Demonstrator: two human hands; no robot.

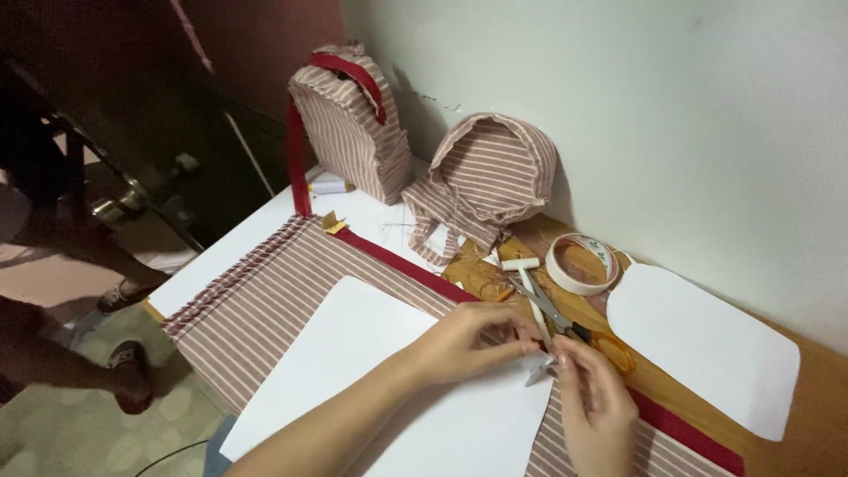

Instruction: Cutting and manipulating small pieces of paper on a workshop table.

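Note:
A large white paper pattern [371, 371] lies on a striped red-and-white fabric [265, 300] with a dark red edge band. My left hand [468, 340] pinches the paper's right edge against the fabric. My right hand [592, 397] meets it there, fingertips holding a small metal clip or pin [539, 367]; I cannot tell which. Just beyond the fingers lie scissors [565, 322] with orange handles.
Two small striped backpacks [353, 124] [490, 181] stand against the white wall. A roll of tape [579, 263], a white seam ripper [526, 269] and a second white paper pattern [707, 349] lie on the wooden table. A person's legs and feet [124, 371] are on the floor at left.

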